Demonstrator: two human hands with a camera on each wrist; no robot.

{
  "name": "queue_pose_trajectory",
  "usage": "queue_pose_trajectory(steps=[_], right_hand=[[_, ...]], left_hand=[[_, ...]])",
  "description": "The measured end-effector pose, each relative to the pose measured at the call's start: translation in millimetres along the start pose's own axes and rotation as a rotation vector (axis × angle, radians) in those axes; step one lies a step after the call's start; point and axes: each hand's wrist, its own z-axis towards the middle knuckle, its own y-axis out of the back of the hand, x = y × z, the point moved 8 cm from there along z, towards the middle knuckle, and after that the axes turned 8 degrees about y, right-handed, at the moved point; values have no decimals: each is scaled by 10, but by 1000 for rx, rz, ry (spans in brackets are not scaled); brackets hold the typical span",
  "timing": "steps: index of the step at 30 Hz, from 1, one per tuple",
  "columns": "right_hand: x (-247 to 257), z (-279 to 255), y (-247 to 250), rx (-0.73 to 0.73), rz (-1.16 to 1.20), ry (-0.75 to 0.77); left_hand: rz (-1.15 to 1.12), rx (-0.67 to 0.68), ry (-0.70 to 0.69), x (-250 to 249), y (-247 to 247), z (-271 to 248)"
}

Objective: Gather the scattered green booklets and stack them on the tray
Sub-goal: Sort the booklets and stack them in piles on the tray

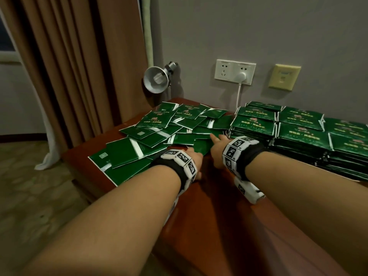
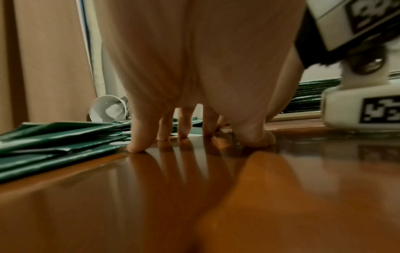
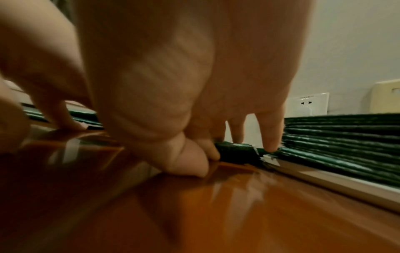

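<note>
Bench, foreground: left hand with fingers straight, tips on the wood beside the scattered green booklets. Right hand pinches a booklet by the tray, which carries stacked booklets. Behind: lamp, wall sockets.

You have two bare hands, the left hand and the right hand, on one glossy reddish-brown wooden table. Loose green booklets number well over a dozen; overlap blocks an exact count. About six piles of stacked green booklets show. One silver clamp lamp, one white double socket plate, and one cream wall plate.
</note>
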Motion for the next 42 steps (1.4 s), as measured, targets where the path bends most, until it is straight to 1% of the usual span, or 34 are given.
queue_pose_trajectory(steps=[3, 7, 10, 14, 16, 18, 20, 24, 26, 30, 33, 36, 38, 40, 42], right_hand=[[68, 71, 31, -13, -17, 29], [105, 1, 74, -55, 11, 30], [69, -167, 33, -77, 107, 36], [12, -507, -160, -85, 215, 18], [19, -715, -278, -75, 207, 51], [25, -941, -410, -24, 215, 96], [-4, -1180, -553, 1, 221, 113], [-132, -1696, -807, -7, 185, 114], [-239, -1962, -823, -72, 162, 113], [-406, -2431, -811, -264, 199, 128], [-437, -2700, -912, -306, 231, 145], [-440, -2895, -1019, -328, 259, 161], [-436, -2990, -1084, -326, 286, 170], [-427, -3069, -1114, -346, 306, 179], [-444, -3133, -1108, -381, 339, 174]], left_hand=[[15, 11, -7, 5, -23, 29], [-22, 0, 9, 18, -25, 19], [-150, -23, 43, 23, 1, -47], [-196, -83, 141, 59, 62, -180], [-200, -118, 146, -31, 90, -300], [-217, -131, 87, -220, 89, -446], [-199, -103, 13, -426, 38, -567], [-31, -50, -176, -893, 12, -868], [-3, -54, -238, -1119, 45, -1036], [-162, -39, -314, -1484, 191, -1328], [-165, -32, -380, -1726, 230, -1479], [-102, -11, -471, -1962, 120, -1566], [12, -37, -495, -2085, 65, -1564], [135, -88, -476, -2157, 69, -1562], [201, -120, -450, -2170, 111, -1599]])
